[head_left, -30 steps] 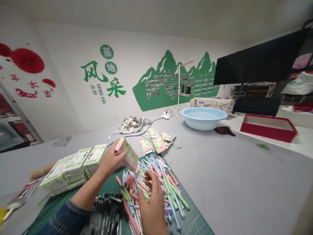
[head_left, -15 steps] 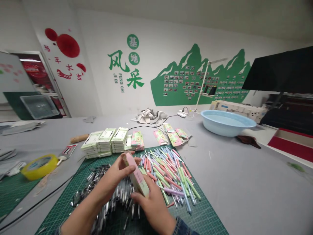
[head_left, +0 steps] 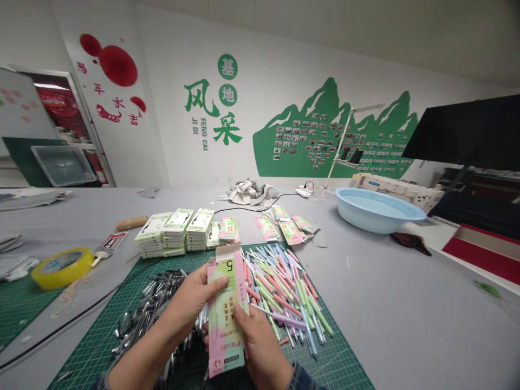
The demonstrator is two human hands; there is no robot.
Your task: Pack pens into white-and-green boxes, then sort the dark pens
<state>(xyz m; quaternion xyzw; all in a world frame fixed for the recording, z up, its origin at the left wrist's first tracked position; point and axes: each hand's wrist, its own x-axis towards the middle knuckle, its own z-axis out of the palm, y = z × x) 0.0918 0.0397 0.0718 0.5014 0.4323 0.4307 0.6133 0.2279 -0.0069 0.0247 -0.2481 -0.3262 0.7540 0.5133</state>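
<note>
Flat rectangular pink-and-green cardboard box (head_left: 222, 327), marked with a large 5, at lower centre of frame; printed broad face toward the camera, long axis near vertical, slightly tilted. Pale end flap raised at its upper end; interior not visible. Left hand (head_left: 194, 295): grip closed around the box's left edge, thumb on the printed face just below the numeral. Right hand (head_left: 262, 338): grip also on the box, at its lower right edge, thumb on the front; its other fingers are mostly hidden. Box is held above a green gridded cutting mat (head_left: 329, 363), which lies on a grey-covered bench (head_left: 398, 303). On the mat, right of the box: heap of slim pastel pink, green, blue and purple pens (head_left: 280, 287). Left, partly behind the left forearm: heap of black and clear shiny slender pieces (head_left: 142, 311), type uncertain. Beyond the mat, left of centre: stacks of white-and-green flat boxes (head_left: 174, 233). Centre, beyond the pens: loose group of pink-and-green small cartons (head_left: 289, 232). Right of frame: round light-blue plastic basin (head_left: 376, 219).
</note>
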